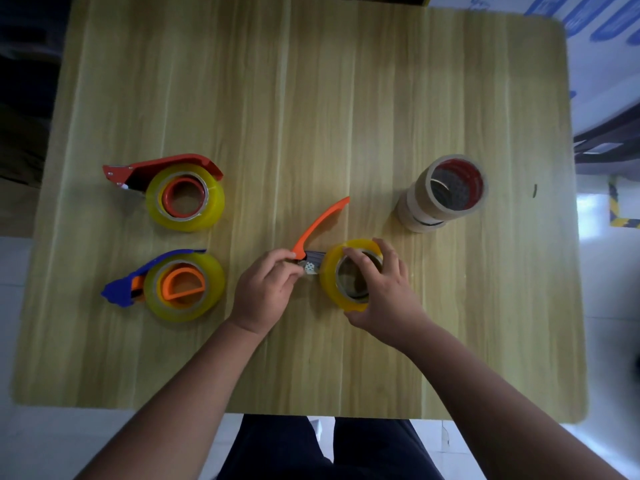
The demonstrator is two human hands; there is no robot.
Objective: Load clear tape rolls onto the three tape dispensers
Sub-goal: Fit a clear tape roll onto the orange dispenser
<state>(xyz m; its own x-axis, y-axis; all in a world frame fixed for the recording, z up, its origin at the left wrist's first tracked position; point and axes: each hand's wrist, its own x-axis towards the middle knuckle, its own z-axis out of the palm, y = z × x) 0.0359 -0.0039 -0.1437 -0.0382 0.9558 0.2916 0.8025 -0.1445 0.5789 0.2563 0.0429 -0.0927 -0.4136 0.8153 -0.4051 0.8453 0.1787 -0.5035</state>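
A red dispenser at the left carries a yellowish clear tape roll. Below it a blue dispenser with an orange hub holds another clear roll. Near the table's middle lies a third dispenser with an orange handle. My left hand pinches its metal front end beside the handle. My right hand grips a third clear roll from above, fingers inside its core, right against that dispenser. The dispenser's hub is hidden by the roll and my fingers.
A stack of brown tape rolls stands at the right of the wooden table. The table's front edge runs just above my lap. A pale floor and blue-printed boxes lie beyond the right edge.
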